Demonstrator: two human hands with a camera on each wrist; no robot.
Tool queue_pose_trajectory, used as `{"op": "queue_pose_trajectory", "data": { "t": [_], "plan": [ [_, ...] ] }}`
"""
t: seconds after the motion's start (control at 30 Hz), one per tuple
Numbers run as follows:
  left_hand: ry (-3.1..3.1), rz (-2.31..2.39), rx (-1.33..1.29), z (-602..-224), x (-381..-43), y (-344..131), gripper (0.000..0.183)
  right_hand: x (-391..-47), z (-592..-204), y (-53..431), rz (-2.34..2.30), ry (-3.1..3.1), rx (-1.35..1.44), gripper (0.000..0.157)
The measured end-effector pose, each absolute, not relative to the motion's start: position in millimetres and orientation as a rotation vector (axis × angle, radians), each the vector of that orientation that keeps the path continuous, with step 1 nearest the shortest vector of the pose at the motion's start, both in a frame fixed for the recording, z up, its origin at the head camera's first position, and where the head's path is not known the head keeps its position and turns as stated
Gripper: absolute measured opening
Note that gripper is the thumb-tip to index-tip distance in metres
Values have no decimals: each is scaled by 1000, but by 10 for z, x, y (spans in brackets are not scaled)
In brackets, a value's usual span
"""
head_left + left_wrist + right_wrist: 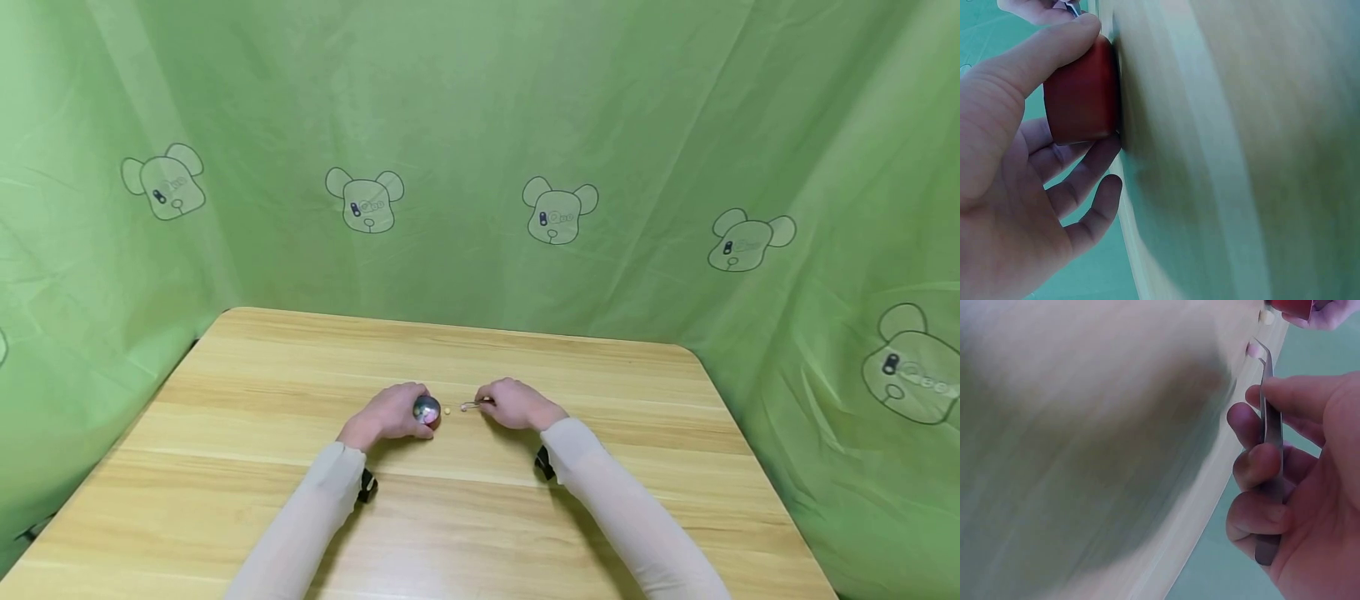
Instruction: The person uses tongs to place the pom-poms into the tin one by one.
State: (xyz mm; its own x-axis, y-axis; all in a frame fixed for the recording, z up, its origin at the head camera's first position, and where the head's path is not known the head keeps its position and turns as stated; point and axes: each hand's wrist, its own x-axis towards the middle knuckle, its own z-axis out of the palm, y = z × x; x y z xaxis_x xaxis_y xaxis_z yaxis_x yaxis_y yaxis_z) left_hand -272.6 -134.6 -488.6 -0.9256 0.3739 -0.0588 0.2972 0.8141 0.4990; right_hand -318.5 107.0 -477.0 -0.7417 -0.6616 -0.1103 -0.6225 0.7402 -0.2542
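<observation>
On the table, my left hand [392, 411] grips a small round red container [1080, 94] by its sides, thumb on one side and fingers on the other. From the head view its top [427, 409] looks shiny and dark with pink patches; what is inside cannot be made out. My right hand [513, 403] holds metal tweezers [1270, 434] with bent tips. The tips stand apart at a small pinkish bead [1254, 349]; whether they touch it is unclear. A pale yellow bead [447, 411] lies between the container and the tweezers.
The wooden table [300, 350] has rounded far corners. Green curtains [465, 100] printed with bear heads hang behind it and at both sides. Each wrist wears a black band, the right one [544, 463] partly under the sleeve.
</observation>
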Motion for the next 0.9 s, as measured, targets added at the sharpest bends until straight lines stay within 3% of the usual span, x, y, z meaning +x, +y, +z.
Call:
{"op": "queue_pose_trajectory", "data": {
  "t": [0.6,0.9],
  "plan": [
    [2841,744,529,-4883,-2713,-1324,53,-3163,-4692,1141,-390,2752,-1056,17],
    [2838,748,505,-4889,-2711,-1343,52,-3059,-4581,1420,-390,2778,-1107,17]
  ]
}}
